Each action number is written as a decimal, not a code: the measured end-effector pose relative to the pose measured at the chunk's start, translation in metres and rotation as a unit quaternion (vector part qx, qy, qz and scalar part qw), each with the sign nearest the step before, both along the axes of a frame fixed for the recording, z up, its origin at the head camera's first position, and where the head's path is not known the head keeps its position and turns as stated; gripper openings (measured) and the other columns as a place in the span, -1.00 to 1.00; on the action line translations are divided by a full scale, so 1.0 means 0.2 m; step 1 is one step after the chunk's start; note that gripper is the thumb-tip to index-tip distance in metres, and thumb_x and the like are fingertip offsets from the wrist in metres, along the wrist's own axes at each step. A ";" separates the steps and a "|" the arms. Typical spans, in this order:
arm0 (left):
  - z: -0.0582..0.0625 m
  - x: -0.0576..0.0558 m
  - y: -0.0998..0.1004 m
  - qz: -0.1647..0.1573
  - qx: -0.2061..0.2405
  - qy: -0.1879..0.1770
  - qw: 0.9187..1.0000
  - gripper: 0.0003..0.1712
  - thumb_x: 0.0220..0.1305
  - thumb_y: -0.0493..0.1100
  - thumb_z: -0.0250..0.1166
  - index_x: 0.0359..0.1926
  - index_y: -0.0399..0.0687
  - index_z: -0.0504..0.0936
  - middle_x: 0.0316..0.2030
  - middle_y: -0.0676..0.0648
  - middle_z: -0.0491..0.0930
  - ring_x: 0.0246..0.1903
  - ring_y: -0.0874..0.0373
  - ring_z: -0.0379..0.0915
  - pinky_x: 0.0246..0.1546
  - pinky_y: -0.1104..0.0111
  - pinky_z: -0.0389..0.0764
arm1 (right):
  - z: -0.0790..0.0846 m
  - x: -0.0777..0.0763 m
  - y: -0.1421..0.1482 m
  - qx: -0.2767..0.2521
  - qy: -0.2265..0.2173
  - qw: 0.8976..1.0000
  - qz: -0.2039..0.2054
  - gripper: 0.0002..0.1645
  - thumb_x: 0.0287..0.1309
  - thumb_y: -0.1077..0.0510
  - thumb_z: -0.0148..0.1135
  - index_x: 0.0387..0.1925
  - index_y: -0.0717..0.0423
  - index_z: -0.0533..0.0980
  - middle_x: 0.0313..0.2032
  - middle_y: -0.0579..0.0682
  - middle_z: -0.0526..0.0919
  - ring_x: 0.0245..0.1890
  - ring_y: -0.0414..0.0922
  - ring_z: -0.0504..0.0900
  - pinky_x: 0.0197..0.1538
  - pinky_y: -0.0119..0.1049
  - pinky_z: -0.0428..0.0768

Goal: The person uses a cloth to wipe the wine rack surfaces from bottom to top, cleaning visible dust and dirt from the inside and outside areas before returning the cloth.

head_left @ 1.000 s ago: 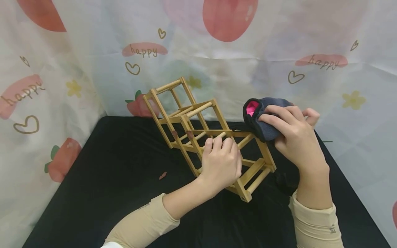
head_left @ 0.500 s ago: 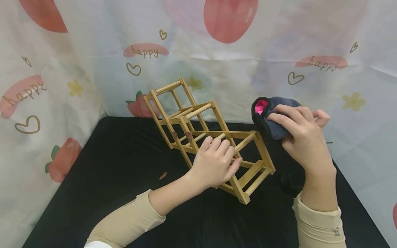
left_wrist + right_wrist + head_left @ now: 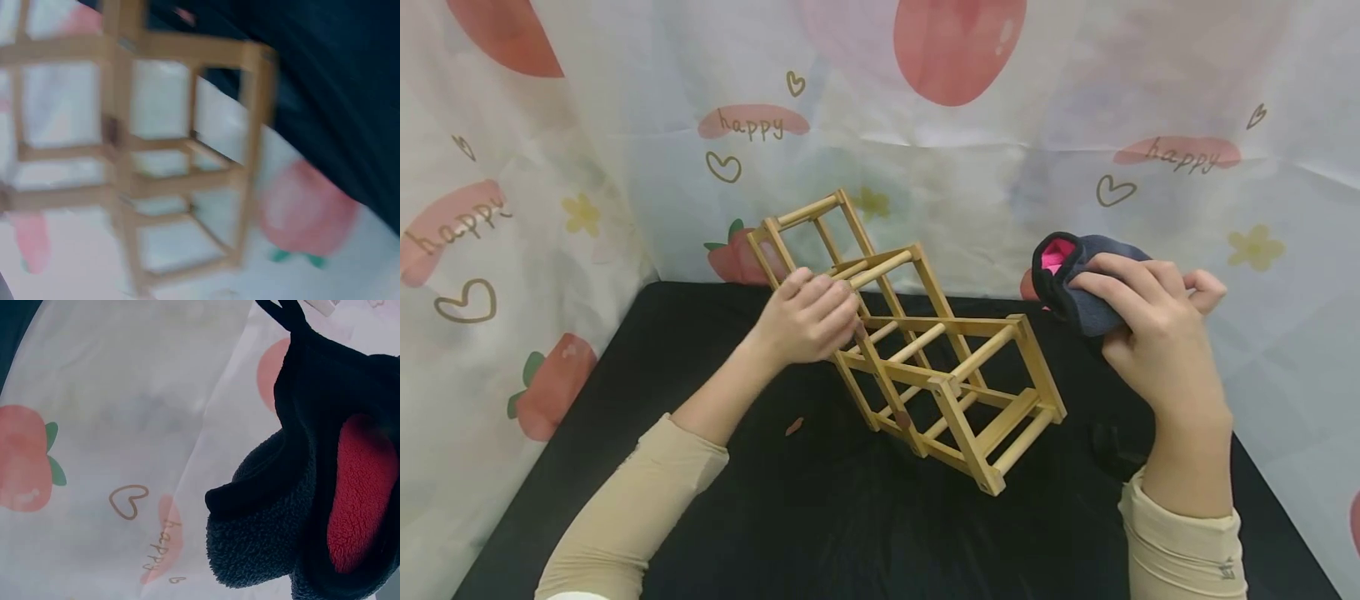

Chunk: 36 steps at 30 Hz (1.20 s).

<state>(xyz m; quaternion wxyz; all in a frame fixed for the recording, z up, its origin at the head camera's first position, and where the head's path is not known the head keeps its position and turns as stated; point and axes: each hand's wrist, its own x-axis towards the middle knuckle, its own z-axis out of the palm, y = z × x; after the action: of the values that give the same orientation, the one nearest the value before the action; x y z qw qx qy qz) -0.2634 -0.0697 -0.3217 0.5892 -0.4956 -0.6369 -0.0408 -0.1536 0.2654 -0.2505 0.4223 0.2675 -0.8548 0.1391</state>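
Note:
In the head view, my right hand (image 3: 1165,333) grips a folded plush cleaning cloth (image 3: 1105,308), navy outside and pink inside with black binding. The right wrist view shows the cloth (image 3: 262,544) close up, its loop at the top. It is apart from the light wooden slatted rack (image 3: 973,450), which stands at a slant on the table. At the rack's left part is my left hand (image 3: 808,321), fingers bent over its uprights; whether they hold anything is hidden. A brown patch (image 3: 903,419) marks a lower post. The left wrist view shows the rack (image 3: 200,181) blurred, without the hand.
A small reddish-brown scrap (image 3: 794,426) lies left of the rack on the black table cover (image 3: 715,517). Behind and at both sides hangs a pale printed curtain (image 3: 1045,67), close behind the rack.
My left hand has left the rack's middle and moved left and away to its left part, uncovering the middle bars. My right hand has carried the cloth to the right, away from the rack.

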 end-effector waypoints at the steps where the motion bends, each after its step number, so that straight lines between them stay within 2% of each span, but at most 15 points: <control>1: -0.01 -0.04 -0.04 0.007 0.006 -0.002 1.000 -0.72 0.31 -0.09 -0.09 -0.33 -0.16 0.48 -0.39 -0.10 0.48 -0.41 0.01 0.33 -0.27 0.19 0.26 | 0.00 0.00 0.00 0.000 -0.001 1.000 -0.001 -0.55 -0.15 0.55 -0.02 -0.20 0.21 0.57 -0.12 0.23 0.56 -0.17 0.24 0.36 -0.14 0.16 -0.14; 3: -0.03 -0.12 -0.11 0.023 0.000 -0.018 1.000 -0.71 0.34 -0.07 -0.10 -0.27 -0.18 0.45 -0.35 -0.13 0.46 -0.38 -0.01 0.31 -0.26 0.17 0.24 | 0.00 0.00 0.01 0.000 -0.003 1.000 -0.002 -0.55 -0.15 0.55 -0.03 -0.20 0.21 0.57 -0.12 0.23 0.56 -0.17 0.24 0.36 -0.14 0.16 -0.15; 6: -0.07 -0.20 -0.20 0.048 -0.036 -0.056 0.997 -0.64 0.39 0.02 -0.15 -0.19 -0.17 0.41 -0.28 -0.15 0.43 -0.32 -0.04 0.29 -0.24 0.14 0.21 | 0.00 0.01 0.01 -0.002 -0.004 1.000 -0.005 -0.53 -0.16 0.54 -0.07 -0.20 0.21 0.57 -0.12 0.22 0.56 -0.17 0.24 0.36 -0.14 0.16 -0.15; 10: -0.12 -0.25 -0.25 0.059 -0.088 -0.104 0.989 -0.51 0.41 0.14 -0.27 -0.11 -0.14 0.40 -0.18 -0.15 0.44 -0.22 -0.06 0.29 -0.19 0.11 0.21 | 0.00 0.01 0.01 -0.002 -0.008 1.000 -0.007 -0.50 -0.18 0.56 -0.10 -0.20 0.21 0.57 -0.12 0.22 0.56 -0.18 0.23 0.36 -0.15 0.14 -0.15; 16: -0.16 -0.26 -0.23 0.074 -0.118 -0.168 0.976 -0.39 0.41 0.20 -0.37 -0.03 -0.12 0.44 -0.11 -0.12 0.46 -0.12 -0.04 0.31 -0.12 0.10 0.21 | 0.00 0.01 0.01 -0.005 -0.008 1.000 -0.006 -0.51 -0.18 0.56 -0.09 -0.21 0.22 0.56 -0.13 0.21 0.56 -0.19 0.22 0.36 -0.15 0.13 -0.15; 23: -0.21 -0.26 -0.20 0.065 -0.094 -0.263 0.958 -0.31 0.40 0.19 -0.42 -0.03 -0.20 0.48 -0.13 -0.13 0.53 -0.08 -0.01 0.35 -0.06 0.06 0.16 | -0.02 0.00 0.02 -0.004 -0.009 1.000 -0.008 -0.53 -0.14 0.53 -0.09 -0.20 0.21 0.57 -0.12 0.21 0.56 -0.18 0.23 0.36 -0.15 0.13 -0.15; 30: -0.24 -0.25 -0.17 0.072 -0.076 -0.278 0.955 -0.36 0.39 0.17 -0.39 -0.06 -0.19 0.45 -0.19 -0.11 0.54 -0.14 -0.01 0.37 -0.05 0.06 0.14 | -0.03 0.00 0.03 -0.006 -0.016 1.000 -0.013 -0.52 -0.16 0.53 -0.05 -0.19 0.20 0.56 -0.10 0.21 0.56 -0.17 0.22 0.36 -0.13 0.14 -0.15; 36: -0.25 -0.24 -0.15 0.095 -0.063 -0.278 0.954 -0.39 0.40 0.16 -0.41 -0.11 -0.16 0.42 -0.22 -0.09 0.51 -0.19 0.00 0.36 -0.09 0.08 0.15 | -0.03 0.00 0.03 -0.009 -0.011 1.000 -0.011 -0.54 -0.14 0.52 -0.06 -0.19 0.21 0.57 -0.11 0.22 0.56 -0.18 0.23 0.36 -0.14 0.14 -0.15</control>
<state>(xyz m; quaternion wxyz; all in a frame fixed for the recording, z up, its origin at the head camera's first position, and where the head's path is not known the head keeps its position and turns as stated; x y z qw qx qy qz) -0.3118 -0.0994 -0.3725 0.3572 -0.4382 -0.8208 -0.0808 -0.1546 0.2705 -0.2559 0.4169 0.2531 -0.8609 0.1448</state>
